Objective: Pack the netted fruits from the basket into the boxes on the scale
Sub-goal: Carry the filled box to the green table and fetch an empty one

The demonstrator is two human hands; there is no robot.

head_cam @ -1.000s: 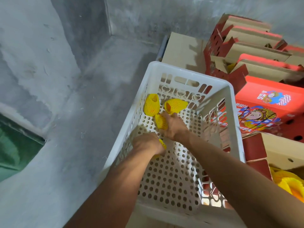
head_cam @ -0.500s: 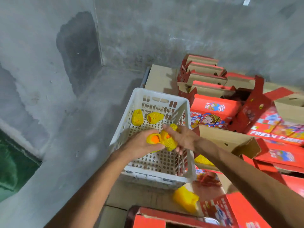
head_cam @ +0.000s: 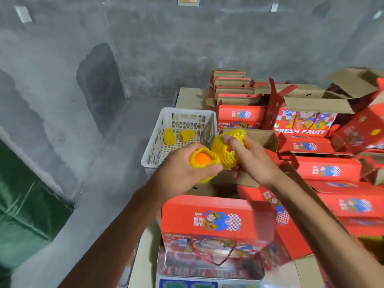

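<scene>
we grip netted fruits (head_cam: pixel 204 162) in both our left hand (head_cam: pixel 182 170) and right hand (head_cam: pixel 252 161), fingers curled around them, directly above the open box (head_cam: pixel 218 217) on the scale (head_cam: pixel 207 282); the drop is straight down.

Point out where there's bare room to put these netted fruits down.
Free: the white basket floor in front of its two netted fruits; the open box on the scale, under the left hand and right hand. Crowded: the red boxes stacked to the right.
</scene>
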